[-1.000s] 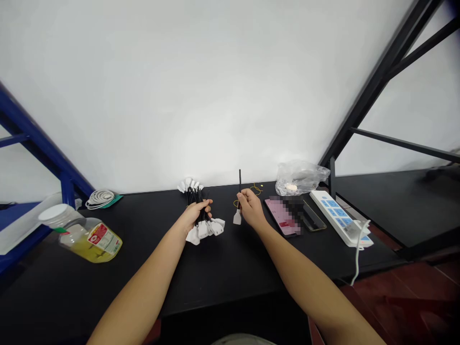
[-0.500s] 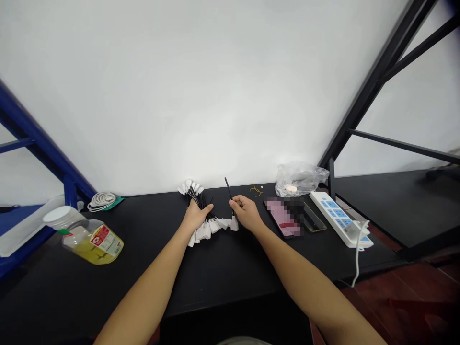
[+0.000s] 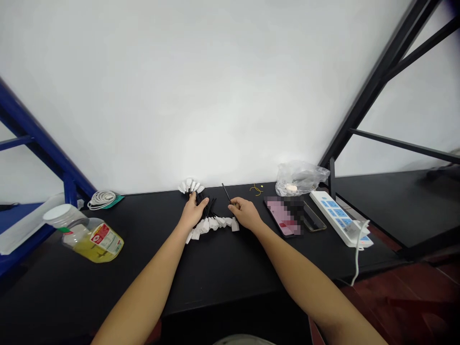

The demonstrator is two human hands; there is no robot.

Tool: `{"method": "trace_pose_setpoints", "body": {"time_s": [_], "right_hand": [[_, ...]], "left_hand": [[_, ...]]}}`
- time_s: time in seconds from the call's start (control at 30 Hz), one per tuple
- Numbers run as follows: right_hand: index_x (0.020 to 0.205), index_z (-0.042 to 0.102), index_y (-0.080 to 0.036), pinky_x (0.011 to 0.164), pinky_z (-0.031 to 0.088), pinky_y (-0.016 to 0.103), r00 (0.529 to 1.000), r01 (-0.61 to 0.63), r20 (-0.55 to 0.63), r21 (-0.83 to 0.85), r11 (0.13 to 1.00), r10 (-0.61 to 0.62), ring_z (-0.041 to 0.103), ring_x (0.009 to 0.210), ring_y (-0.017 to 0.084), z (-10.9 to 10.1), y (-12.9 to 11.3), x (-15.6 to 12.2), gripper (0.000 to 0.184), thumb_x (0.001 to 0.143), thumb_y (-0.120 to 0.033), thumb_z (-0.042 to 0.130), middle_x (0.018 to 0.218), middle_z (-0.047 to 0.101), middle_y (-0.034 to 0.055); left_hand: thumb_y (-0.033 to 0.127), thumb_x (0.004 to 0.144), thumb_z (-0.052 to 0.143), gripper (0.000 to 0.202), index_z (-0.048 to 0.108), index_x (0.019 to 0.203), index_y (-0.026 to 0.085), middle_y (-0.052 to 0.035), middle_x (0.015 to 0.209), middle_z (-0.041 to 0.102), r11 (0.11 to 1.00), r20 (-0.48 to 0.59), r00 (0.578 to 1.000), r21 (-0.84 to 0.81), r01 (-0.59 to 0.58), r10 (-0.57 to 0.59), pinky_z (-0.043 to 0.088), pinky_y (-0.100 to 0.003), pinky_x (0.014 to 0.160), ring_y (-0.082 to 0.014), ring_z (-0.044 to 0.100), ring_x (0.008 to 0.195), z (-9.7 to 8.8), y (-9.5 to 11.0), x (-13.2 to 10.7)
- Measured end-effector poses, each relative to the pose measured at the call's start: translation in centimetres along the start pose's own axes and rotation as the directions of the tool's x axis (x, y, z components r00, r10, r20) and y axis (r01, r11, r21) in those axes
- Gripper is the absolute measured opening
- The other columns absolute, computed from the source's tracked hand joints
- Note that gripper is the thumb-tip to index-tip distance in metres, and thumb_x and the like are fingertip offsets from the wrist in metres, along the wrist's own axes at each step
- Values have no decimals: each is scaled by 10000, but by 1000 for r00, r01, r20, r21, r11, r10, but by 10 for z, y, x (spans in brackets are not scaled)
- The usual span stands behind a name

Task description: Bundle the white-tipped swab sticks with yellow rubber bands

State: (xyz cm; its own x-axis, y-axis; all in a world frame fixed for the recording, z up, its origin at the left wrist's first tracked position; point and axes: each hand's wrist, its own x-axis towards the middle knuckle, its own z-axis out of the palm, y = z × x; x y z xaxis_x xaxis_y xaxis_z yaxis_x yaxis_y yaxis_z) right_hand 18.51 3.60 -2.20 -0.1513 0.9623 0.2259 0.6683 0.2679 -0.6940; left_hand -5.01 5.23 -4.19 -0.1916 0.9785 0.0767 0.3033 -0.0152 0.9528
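Observation:
My right hand (image 3: 246, 213) pinches a thin black stick (image 3: 226, 192), which slants up and left from the fingers. A white tag-like piece (image 3: 235, 224) lies just below this hand; the fingers hide whether it joins the stick. My left hand (image 3: 193, 211) rests over several black sticks (image 3: 211, 207), its thumb stretched apart from the fingers. White tag-like ends (image 3: 204, 225) form a curved row in front of it. Beyond the left fingertips, another cluster of white ends (image 3: 190, 185) fans out near the wall. The left hand covers part of the sticks.
On the black table (image 3: 215, 278), a plastic jar (image 3: 97, 239) of yellow contents and a coiled white cable (image 3: 102, 199) are at left. Two phones (image 3: 282, 215) (image 3: 314, 216), a clear plastic bag (image 3: 300, 177) and a power strip (image 3: 339, 218) lie at right. Yellow strands (image 3: 256, 190) lie by the wall.
My left hand has shifted slightly up and left, baring more of the white ends. The stick in my right hand now tilts further left, its tip lower.

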Motion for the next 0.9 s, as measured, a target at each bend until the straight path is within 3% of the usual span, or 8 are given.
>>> {"method": "trace_pose_setpoints", "body": {"time_s": [0.13,0.23,0.4,0.53,0.6,0.77,0.83,0.9], "right_hand": [[1023,713,-216,676,413,270,1000,-5,20,-31,1000,6,620,725,164,-1,1,1,216,895,-351,604,777,700,2],[1063,709,-230,679,411,272,999,-15,43,-61,998,18,635,744,170,-2,1,0,228,882,-340,625,788,711,1],[1193,663,-236,753,428,290,996,-27,84,-105,994,36,664,895,202,-3,0,-1,348,849,-291,656,895,739,12],[1126,692,-233,769,436,302,995,-13,94,-127,992,25,660,928,212,-4,0,-1,280,861,-312,651,975,743,36],[1092,705,-242,745,432,299,995,-14,100,-128,992,27,661,885,205,-5,0,-1,245,865,-319,652,947,747,30],[1060,713,-251,735,432,289,995,-14,98,-110,994,25,664,853,193,-5,-2,-1,213,863,-311,655,906,748,16],[1053,714,-247,741,435,288,995,-8,95,-100,995,18,666,852,192,-4,-2,-1,210,862,-311,655,908,747,18],[1047,716,-245,746,441,286,996,9,86,-81,997,-2,666,848,188,-3,-1,-1,206,862,-315,656,905,744,19]], "left_hand": [[441,867,667,568,595,1365,177,-158,1442,573,999,22,999,-31,-22,23,392,-383,1122,-292,539,1342,-1,-1,2],[415,845,692,542,628,1334,190,-151,1402,610,997,54,996,-40,-64,66,412,-410,1109,-299,569,1307,-1,-4,3],[435,884,603,578,558,1399,178,-156,1329,658,988,130,988,-141,-61,79,549,-363,883,-270,685,1123,-6,-5,6],[422,929,497,412,647,1237,194,-109,1105,750,986,-83,987,108,-130,140,541,-322,760,-215,724,813,-30,5,8],[428,930,481,355,686,1122,211,-97,1013,764,947,-155,976,305,-99,152,521,-334,782,-235,715,821,-45,8,10],[588,804,609,415,709,962,218,-162,1064,750,762,-76,996,642,85,-47,494,-403,800,-371,687,1022,-56,4,12],[591,725,682,449,708,974,218,-180,1065,747,713,-48,994,693,107,-102,490,-418,792,-400,683,1030,-51,-1,13],[513,694,717,479,695,1070,217,-174,1047,747,729,-58,995,678,96,-77,487,-405,789,-391,685,1028,-47,-3,12]]}}
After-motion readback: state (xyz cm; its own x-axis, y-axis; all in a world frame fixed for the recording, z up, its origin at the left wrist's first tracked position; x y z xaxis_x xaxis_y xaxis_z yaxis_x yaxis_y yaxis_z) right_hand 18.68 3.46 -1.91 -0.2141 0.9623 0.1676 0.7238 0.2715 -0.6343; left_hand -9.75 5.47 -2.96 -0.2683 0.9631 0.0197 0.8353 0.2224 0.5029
